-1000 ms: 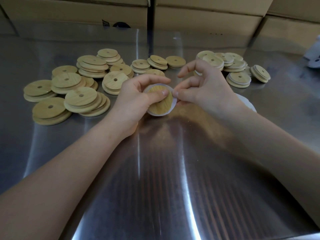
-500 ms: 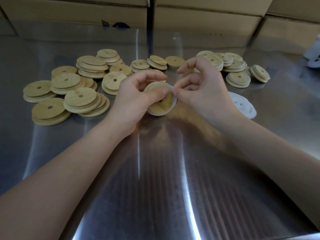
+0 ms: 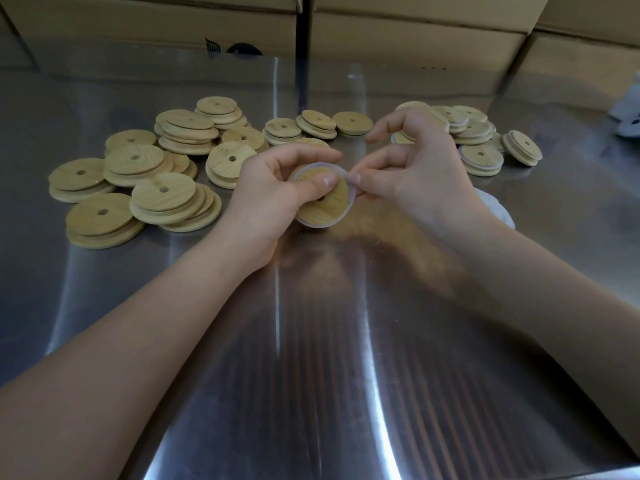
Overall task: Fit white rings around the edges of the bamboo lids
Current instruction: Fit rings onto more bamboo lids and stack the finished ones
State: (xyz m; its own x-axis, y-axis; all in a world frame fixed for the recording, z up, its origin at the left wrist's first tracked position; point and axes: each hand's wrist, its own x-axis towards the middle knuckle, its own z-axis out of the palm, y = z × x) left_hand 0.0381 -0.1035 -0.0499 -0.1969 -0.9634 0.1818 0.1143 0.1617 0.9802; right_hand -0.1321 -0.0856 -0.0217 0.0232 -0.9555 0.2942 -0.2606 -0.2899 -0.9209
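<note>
My left hand [image 3: 273,199] holds a round bamboo lid [image 3: 325,206] just above the steel table, thumb pressed on its face. A white ring [image 3: 322,165] runs around the lid's rim. My right hand [image 3: 415,171] pinches the ring at the lid's right edge between thumb and forefinger, the other fingers raised. Several bare bamboo lids [image 3: 162,192] with centre holes lie in loose stacks to the left and behind. Lids with white rings fitted [image 3: 481,157] are piled at the back right. A heap of loose white rings [image 3: 498,209] shows partly behind my right wrist.
The steel table [image 3: 311,358] stretches bare toward me. Cardboard boxes [image 3: 415,32] line the far edge. A white object [image 3: 630,123] sits at the far right edge.
My right hand has shifted slightly along the ring at the lid's right edge and now covers more of the loose ring heap. My left hand keeps its hold on the lid.
</note>
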